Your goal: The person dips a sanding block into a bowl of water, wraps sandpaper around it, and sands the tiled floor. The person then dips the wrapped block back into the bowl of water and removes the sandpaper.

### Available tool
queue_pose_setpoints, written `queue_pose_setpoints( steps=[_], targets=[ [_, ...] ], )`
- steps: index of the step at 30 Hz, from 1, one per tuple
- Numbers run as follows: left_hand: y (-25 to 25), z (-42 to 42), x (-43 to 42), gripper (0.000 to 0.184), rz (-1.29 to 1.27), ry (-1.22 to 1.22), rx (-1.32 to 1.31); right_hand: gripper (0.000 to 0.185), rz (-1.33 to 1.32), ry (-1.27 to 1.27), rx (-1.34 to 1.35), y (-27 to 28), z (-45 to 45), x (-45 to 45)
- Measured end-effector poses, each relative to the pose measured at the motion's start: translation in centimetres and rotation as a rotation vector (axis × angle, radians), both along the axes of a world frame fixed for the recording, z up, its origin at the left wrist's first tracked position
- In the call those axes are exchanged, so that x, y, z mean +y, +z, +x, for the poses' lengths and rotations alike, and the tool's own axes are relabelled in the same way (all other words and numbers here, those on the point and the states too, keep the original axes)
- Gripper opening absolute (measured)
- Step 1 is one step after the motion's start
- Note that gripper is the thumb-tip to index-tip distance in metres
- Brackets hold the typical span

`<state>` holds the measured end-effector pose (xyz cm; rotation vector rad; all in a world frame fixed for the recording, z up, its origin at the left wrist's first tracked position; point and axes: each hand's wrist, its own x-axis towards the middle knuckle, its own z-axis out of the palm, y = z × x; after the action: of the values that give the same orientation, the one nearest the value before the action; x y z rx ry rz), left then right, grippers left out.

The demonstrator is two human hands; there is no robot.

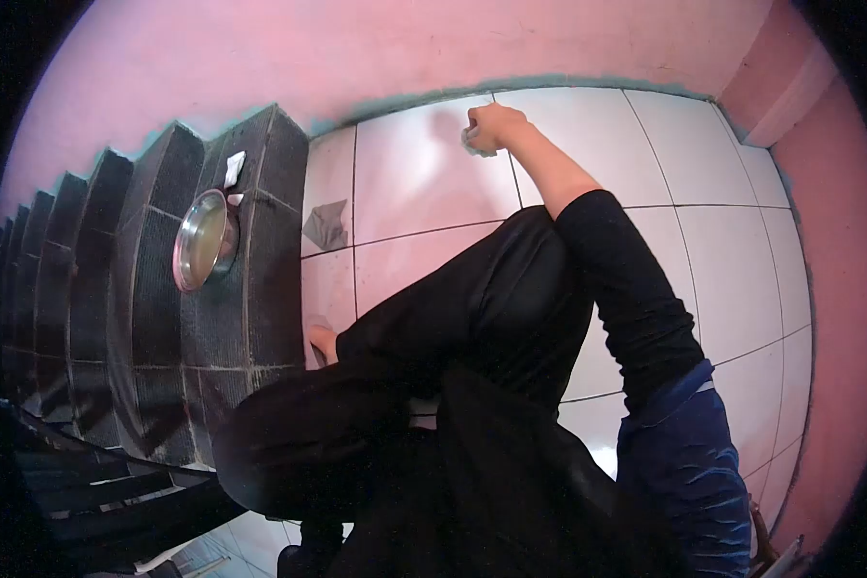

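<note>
My right hand (pixel 497 126) reaches out to the white tiled floor (pixel 414 193), close to the foot of the pink wall. Its fingers are closed on a pale grey-green cloth (pixel 476 144), bunched up against the tiles. My left hand is not in view. To the left of my right hand, a grey piece of cloth (pixel 328 225) lies flat beside the lowest step. A round metal pan (pixel 202 243) with some liquid in it stands on the dark stairs. Just beyond its rim lies a small white object (pixel 234 169) that I cannot make out.
Dark tiled stairs (pixel 270 250) rise along the left side. A pink wall (pixel 405 48) runs along the back, and another stands at the right. My bent knees fill the middle, with a bare foot (pixel 324 343) near the step. Black railing bars (pixel 116 496) show at the lower left.
</note>
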<state>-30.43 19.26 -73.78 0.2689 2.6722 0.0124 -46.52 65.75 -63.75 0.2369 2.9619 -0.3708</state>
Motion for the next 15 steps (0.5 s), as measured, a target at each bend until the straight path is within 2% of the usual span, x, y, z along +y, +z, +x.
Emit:
queue_pose_setpoints(
  steps=[5, 7, 12, 15],
  targets=[
    [-0.2, -3.9, 1.3, 0.047, -0.019, 0.002, 0.007, 0.040, -0.009, -0.094, 0.033, -2.1, -0.9, 1.1],
    [-0.3, -5.5, 2.0, 0.046, -0.022, 0.002, 0.004, 0.039, -0.106, -0.223, 0.007, -3.1, -1.1, 1.5],
    [-0.8, -9.3, 3.5, 0.044, -0.017, -0.014, 0.009, 0.036, -0.104, -0.352, 0.109, -5.7, -1.7, 1.2],
    [-1.0, -10.7, 3.8, 0.042, -0.008, -0.015, 0.010, 0.037, -0.100, -0.284, 0.088, -5.2, -2.3, 0.5]
  ],
)
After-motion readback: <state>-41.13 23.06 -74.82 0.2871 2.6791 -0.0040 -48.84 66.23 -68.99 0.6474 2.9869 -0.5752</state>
